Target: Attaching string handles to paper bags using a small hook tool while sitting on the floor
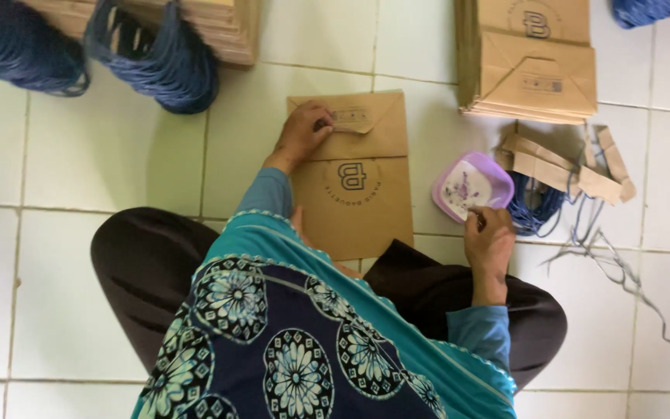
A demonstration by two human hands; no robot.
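Observation:
A flat brown paper bag lies on the white tiled floor in front of my crossed legs. My left hand rests on its folded upper flap, fingertips pressing a small paper strip there. My right hand is to the right of the bag, its fingertips at the near rim of a small purple bowl with a white inside. Whether anything is pinched between those fingertips is too small to tell.
A stack of brown paper bags lies at the back right. Loose brown paper strips and blue cord sit beside the bowl. Bundles of blue cord handles lie at the back left on another pile of bags.

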